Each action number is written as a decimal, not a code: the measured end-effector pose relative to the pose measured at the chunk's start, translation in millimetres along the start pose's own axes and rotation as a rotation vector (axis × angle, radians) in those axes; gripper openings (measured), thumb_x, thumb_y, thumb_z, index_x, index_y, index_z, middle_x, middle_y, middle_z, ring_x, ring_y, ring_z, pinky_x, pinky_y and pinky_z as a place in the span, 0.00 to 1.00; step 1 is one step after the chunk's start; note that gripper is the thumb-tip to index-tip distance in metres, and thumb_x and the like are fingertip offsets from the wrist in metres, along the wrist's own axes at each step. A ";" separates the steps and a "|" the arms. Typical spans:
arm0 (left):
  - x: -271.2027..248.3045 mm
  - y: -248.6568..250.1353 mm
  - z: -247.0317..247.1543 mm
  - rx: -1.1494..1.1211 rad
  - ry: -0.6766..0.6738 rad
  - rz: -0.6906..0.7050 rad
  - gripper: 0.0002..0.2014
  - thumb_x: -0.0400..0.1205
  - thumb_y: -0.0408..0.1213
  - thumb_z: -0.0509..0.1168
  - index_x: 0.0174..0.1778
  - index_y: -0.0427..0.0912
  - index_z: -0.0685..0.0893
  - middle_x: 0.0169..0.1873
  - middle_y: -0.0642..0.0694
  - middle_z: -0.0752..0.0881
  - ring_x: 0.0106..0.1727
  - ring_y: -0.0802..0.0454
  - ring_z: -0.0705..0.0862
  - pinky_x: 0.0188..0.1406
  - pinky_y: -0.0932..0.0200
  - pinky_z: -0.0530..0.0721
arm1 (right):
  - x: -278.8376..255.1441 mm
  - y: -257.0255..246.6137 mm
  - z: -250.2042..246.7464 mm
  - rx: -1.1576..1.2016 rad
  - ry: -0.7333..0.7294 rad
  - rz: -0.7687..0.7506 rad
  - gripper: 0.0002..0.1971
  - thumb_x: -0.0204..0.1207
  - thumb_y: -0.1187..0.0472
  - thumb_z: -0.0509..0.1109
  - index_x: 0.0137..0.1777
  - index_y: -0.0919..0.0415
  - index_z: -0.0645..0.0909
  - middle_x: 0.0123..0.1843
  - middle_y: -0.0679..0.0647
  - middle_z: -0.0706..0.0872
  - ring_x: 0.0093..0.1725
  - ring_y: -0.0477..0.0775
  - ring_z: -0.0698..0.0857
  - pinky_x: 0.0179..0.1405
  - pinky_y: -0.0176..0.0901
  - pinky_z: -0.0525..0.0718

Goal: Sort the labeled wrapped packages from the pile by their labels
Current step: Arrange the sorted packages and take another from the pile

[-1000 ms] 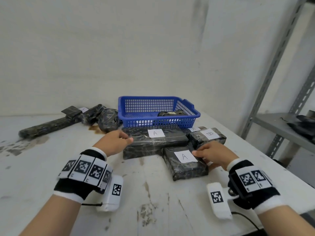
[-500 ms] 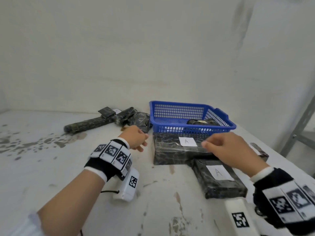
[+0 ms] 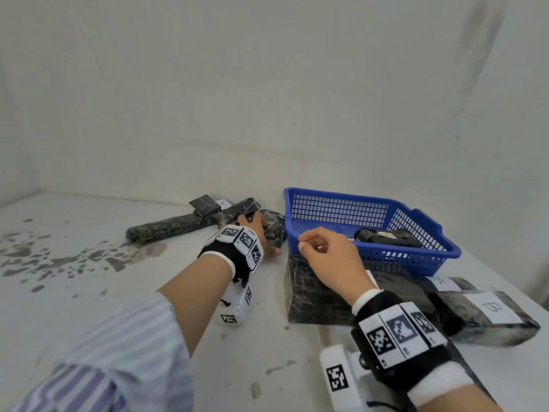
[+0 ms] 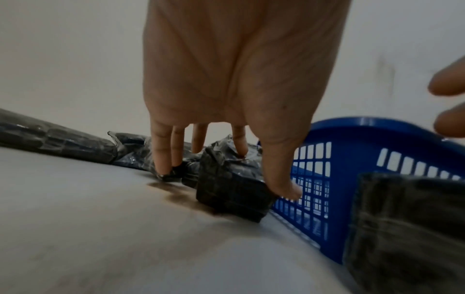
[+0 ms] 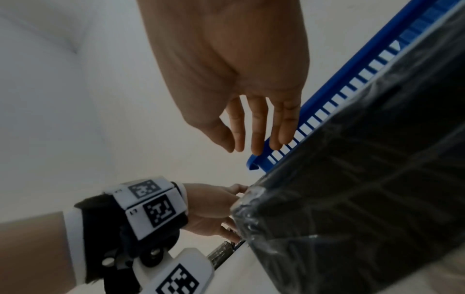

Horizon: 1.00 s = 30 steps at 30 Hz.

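The left hand (image 4: 241,95) reaches to the pile at the basket's (image 3: 368,224) nine o'clock; its fingers (image 4: 163,157) hang straight over a small lumpy parcel (image 4: 231,185), tips touching the wrap, thumb at the parcel's basket-side corner, nothing gripped yet; the right hand (image 3: 329,257) hovers loosely curled and empty over a big flat pack (image 3: 315,295) at the basket's six o'clock. The parcel looks light and slightly yielding under slick, crinkled film, so a pinch across its two sides should hold better than a press from above; its label is not in view. At the parcel's ten o'clock lies a long roll (image 3: 166,228); the basket wall stands just beside it at three o'clock, so lifting up and back toward six o'clock looks freest. The B pack (image 3: 487,315) sits at the table's (image 3: 89,292) four o'clock.
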<state>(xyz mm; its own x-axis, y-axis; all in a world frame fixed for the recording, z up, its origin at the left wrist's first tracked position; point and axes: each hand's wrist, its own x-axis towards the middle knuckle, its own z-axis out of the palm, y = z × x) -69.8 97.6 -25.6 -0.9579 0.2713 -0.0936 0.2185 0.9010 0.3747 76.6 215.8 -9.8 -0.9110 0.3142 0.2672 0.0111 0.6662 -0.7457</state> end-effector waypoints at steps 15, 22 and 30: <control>25.9 -37.7 -21.0 -0.492 0.115 -0.106 0.57 0.60 0.68 0.62 0.79 0.32 0.59 0.67 0.32 0.79 0.62 0.33 0.83 0.62 0.41 0.84 | 0.7 11.1 3.9 -0.024 -0.052 0.082 0.05 0.83 0.57 0.70 0.56 0.52 0.84 0.44 0.44 0.84 0.49 0.47 0.83 0.48 0.37 0.80; -39.0 -51.0 -71.5 -0.848 0.142 -0.003 0.25 0.86 0.53 0.46 0.53 0.37 0.80 0.46 0.32 0.85 0.41 0.39 0.83 0.30 0.56 0.80 | -5.7 -8.7 -11.4 -0.057 -0.127 0.032 0.12 0.83 0.56 0.70 0.65 0.53 0.82 0.56 0.46 0.87 0.57 0.46 0.83 0.58 0.38 0.79; -137.0 -15.1 -77.7 -1.253 -0.005 0.298 0.22 0.87 0.50 0.49 0.48 0.39 0.82 0.28 0.38 0.79 0.21 0.44 0.75 0.15 0.65 0.67 | -38.7 -50.7 -48.4 0.557 -0.156 -0.166 0.31 0.76 0.44 0.71 0.79 0.34 0.68 0.61 0.51 0.91 0.65 0.54 0.87 0.70 0.58 0.82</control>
<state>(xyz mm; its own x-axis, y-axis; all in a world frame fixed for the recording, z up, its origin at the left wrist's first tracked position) 43.7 20.4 53.3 -0.9012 0.4098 0.1408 0.0976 -0.1244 0.9874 131.2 202.7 47.2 -0.9322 0.1051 0.3463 -0.3160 0.2299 -0.9205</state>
